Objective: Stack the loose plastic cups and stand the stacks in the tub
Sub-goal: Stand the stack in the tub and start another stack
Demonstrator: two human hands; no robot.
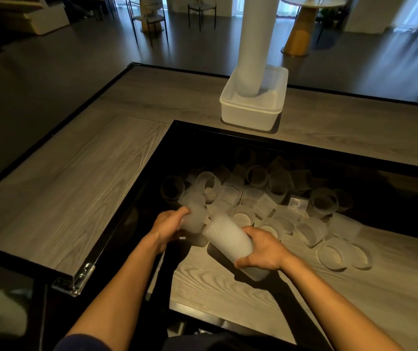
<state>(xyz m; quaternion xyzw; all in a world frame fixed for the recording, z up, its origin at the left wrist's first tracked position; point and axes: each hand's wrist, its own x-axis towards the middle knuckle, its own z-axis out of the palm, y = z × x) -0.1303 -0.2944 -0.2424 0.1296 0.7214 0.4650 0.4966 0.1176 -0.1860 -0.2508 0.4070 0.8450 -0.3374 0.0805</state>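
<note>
I'm gripping the stack (230,245) in my right hand (263,252), its long axis pointing far-left at the blurred cup (195,219) my left hand (169,226) is holding.

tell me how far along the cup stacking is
Early to midway, by the look of it. Done: one tall stack stands in the tub. In hand: the right hand grips a short stack, and the left hand holds a cup near its mouth. Left: many loose cups lie piled on the table.
</note>
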